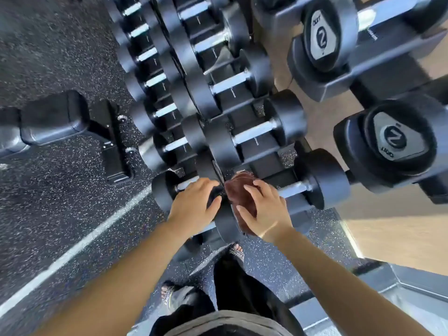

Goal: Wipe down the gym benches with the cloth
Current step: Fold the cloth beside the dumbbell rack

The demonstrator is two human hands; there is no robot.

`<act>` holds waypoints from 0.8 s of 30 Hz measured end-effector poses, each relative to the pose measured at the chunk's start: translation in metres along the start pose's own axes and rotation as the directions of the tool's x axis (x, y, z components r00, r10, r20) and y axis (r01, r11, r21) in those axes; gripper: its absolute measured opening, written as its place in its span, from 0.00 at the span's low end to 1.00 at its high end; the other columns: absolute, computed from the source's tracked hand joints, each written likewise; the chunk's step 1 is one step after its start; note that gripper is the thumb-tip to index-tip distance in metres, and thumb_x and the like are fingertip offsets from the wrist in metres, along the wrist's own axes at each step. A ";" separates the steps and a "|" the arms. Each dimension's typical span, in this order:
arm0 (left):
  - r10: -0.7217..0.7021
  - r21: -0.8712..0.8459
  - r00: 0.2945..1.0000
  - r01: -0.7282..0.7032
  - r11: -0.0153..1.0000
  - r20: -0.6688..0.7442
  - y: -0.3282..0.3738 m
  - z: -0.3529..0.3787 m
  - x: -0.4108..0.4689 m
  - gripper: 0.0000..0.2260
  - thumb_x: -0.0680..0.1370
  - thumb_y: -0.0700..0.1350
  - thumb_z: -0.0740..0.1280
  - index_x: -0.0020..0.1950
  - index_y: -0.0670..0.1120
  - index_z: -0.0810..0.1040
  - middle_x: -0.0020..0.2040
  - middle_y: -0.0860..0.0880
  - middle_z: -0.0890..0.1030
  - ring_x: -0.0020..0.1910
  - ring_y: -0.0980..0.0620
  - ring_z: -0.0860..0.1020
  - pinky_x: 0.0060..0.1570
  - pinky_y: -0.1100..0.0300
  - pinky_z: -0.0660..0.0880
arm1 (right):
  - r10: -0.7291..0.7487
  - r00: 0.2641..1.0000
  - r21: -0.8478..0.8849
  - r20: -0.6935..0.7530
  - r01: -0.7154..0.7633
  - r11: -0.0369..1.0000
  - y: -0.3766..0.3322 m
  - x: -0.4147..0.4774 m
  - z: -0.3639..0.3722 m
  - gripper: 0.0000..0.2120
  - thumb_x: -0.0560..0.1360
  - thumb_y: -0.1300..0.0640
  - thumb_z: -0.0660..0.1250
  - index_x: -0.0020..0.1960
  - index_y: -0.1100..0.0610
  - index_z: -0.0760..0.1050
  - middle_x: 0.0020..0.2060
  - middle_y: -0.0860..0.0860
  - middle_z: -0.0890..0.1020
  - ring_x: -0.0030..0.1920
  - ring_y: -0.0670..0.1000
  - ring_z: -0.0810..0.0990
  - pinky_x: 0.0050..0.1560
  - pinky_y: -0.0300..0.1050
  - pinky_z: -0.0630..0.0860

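Speckled gym flooring (60, 202) lay under the dumbbell rack (322, 88). At its near end our right hand (266, 209) clutched the brown cloth (238, 192) against a dumbbell (226, 226) our left hand (194, 202) gripped; benches, we judged, were not yet wiped.

The cloth (242, 200) is dark reddish brown and looks soft, like a small towel. It is bunched, not spread flat. It lies over the inner head of a black dumbbell (322, 178) on the near row of the rack. The right hand (266, 212) holds it there, fingers curved over its right part.
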State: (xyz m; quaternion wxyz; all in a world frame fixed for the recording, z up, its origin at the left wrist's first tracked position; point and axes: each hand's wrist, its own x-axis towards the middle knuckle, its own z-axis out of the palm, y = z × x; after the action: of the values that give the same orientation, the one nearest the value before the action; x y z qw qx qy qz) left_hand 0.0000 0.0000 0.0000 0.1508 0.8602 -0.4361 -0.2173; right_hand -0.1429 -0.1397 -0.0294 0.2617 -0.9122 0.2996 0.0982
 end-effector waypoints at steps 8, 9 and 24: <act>-0.141 -0.018 0.987 0.143 0.990 0.071 -0.011 0.017 0.000 0.17 0.79 0.53 0.58 0.66 0.49 0.69 0.65 0.52 0.72 0.63 0.50 0.71 0.56 0.53 0.72 | -0.064 0.996 -0.155 -0.059 0.054 0.986 -0.004 0.026 0.028 0.28 0.73 0.40 0.63 0.70 0.50 0.67 0.71 0.54 0.65 0.71 0.60 0.62 0.65 0.61 0.63; -0.150 -0.017 0.986 0.152 0.988 0.069 -0.011 0.017 0.000 0.17 0.79 0.53 0.58 0.65 0.49 0.70 0.64 0.52 0.72 0.62 0.50 0.71 0.56 0.52 0.73 | -0.064 0.995 -0.156 -0.070 0.052 0.986 -0.003 0.027 0.029 0.28 0.72 0.40 0.63 0.69 0.49 0.67 0.71 0.54 0.66 0.71 0.59 0.62 0.65 0.61 0.64; -0.196 -0.094 0.977 0.203 0.975 0.084 -0.016 0.021 -0.007 0.17 0.79 0.54 0.57 0.66 0.51 0.68 0.66 0.55 0.69 0.63 0.52 0.70 0.56 0.55 0.71 | 0.086 0.996 -0.205 0.031 -0.078 0.976 -0.009 0.022 0.034 0.33 0.72 0.51 0.64 0.74 0.47 0.57 0.75 0.52 0.57 0.70 0.62 0.59 0.58 0.60 0.71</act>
State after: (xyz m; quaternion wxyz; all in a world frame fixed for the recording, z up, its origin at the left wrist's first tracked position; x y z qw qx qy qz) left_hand -0.0032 0.0135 -0.0241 0.1558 0.8820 -0.3411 -0.2853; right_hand -0.1207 -0.1262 -0.0612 0.1686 -0.9189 0.3202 0.1570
